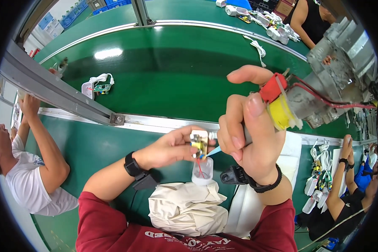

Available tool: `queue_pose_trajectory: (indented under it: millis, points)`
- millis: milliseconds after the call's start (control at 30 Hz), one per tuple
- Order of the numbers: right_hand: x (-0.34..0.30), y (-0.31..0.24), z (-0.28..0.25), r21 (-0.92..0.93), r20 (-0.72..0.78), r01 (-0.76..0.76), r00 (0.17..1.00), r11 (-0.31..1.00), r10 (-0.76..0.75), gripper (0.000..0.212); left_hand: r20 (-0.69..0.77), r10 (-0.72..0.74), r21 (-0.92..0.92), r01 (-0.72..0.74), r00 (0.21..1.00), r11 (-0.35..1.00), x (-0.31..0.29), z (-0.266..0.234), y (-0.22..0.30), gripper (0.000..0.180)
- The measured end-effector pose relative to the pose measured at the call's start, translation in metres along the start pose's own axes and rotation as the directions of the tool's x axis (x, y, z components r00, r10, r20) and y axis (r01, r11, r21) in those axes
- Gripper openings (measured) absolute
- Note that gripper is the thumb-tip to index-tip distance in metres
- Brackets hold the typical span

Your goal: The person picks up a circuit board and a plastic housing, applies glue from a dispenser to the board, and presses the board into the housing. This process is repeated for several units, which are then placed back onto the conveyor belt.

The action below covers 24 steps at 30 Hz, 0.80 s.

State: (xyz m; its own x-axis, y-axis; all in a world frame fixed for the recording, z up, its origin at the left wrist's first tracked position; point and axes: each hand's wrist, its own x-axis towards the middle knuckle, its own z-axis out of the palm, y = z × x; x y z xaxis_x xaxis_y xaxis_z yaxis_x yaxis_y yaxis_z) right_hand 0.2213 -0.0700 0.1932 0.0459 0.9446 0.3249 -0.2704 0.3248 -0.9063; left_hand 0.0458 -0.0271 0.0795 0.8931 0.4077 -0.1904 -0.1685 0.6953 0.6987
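My left hand (170,148) pinches a small circuit board (198,143) carrying a yellow component. Thin red wires run from the board down to a white plastic housing (202,171), whose hollow side faces up. My right hand (252,130) is wrapped round a dispensing tool (281,113) with a yellow band, a red switch and a worn grey body. Its blue tapered tip (214,151) points at the board's lower right edge; whether it touches cannot be made out. A crumpled cream cloth (189,208) lies below the housing.
A green conveyor belt (164,71) with metal rails crosses ahead, bearing a white housing with board and cable (97,86) and a white cable (256,48). A metal post (63,92) stands left. Co-workers sit on both sides; cabled assemblies (319,176) lie right.
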Motion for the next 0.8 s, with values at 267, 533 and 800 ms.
queue_pose_trajectory:
  millis: [267, 533, 800]
  points:
    - [-0.015, 0.005, 0.002, 0.007, 0.003, -0.04, 0.999, 0.999, 0.04, 0.034, 0.003, 0.398, 0.311, -0.379, 0.917, 0.872, 0.06, -0.003, 0.059, 0.041]
    - [-0.019, 0.011, 0.004, 0.022, 0.009, -0.055, 0.998, 0.998, 0.055, 0.032, -0.195, 0.627, 0.944, 0.318, 0.754, -0.09, 0.115, -0.061, 0.095, 0.058]
    - [-0.033, 0.005, 0.014, 0.034, 0.065, -0.111, 0.992, 0.993, 0.109, 0.034, 0.202, 0.818, 0.953, 0.083, 0.539, -0.291, 0.023, -0.028, 0.062, 0.041]
